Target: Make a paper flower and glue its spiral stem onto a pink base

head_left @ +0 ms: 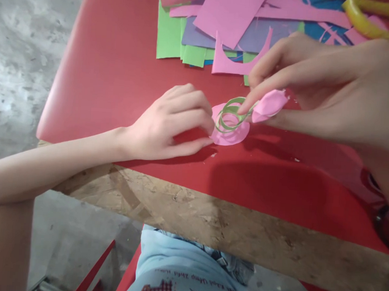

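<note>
A pink paper disc (232, 138) lies flat on the red tabletop (120, 70), with a coiled green paper strip (229, 114) standing on it. My left hand (169, 122) rests on the table, its curled fingertips pressing the disc's left edge. My right hand (320, 83) hovers at the right, pinching a folded pink paper petal (268, 105) between thumb and fingers, with a fingertip touching the green coil.
A heap of green, purple, pink and blue paper sheets and offcuts (221, 24) lies at the far side of the table. Yellow-handled scissors (373, 18) lie on it at the top right. The table's raw chipboard edge (229, 226) faces me, above my lap.
</note>
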The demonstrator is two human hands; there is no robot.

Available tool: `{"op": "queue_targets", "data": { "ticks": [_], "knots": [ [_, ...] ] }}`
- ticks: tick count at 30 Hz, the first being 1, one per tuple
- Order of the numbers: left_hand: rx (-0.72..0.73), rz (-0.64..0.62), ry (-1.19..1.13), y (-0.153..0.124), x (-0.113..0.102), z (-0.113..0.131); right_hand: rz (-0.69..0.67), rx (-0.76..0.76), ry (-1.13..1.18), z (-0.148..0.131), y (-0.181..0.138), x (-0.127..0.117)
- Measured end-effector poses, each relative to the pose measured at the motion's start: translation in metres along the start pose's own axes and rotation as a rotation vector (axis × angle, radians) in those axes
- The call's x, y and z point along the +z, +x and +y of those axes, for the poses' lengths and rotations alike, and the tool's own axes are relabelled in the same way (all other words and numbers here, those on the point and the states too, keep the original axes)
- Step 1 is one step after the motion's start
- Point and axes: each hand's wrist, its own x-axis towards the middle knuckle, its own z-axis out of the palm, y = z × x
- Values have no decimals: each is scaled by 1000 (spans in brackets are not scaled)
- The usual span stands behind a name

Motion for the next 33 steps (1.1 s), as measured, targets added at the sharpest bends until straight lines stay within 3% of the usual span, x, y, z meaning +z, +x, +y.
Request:
{"op": "queue_targets", "data": {
  "ticks": [5, 8, 17, 29, 33],
  "knots": [
    [-178, 129, -141, 20, -2, 2, -3, 57, 38, -4, 1, 1],
    [-220, 121, -214, 28, 2, 1, 0, 141, 116, -10, 1, 0],
    [-89, 224, -142, 33, 5, -5, 1, 84, 114, -5, 2, 0],
    [31, 217, -37, 37, 2, -7, -22, 65, 87, -2, 2, 0],
    [-11, 238, -30, 37, 1, -6, -24, 70, 103, -5, 3, 0]
  ]
}}
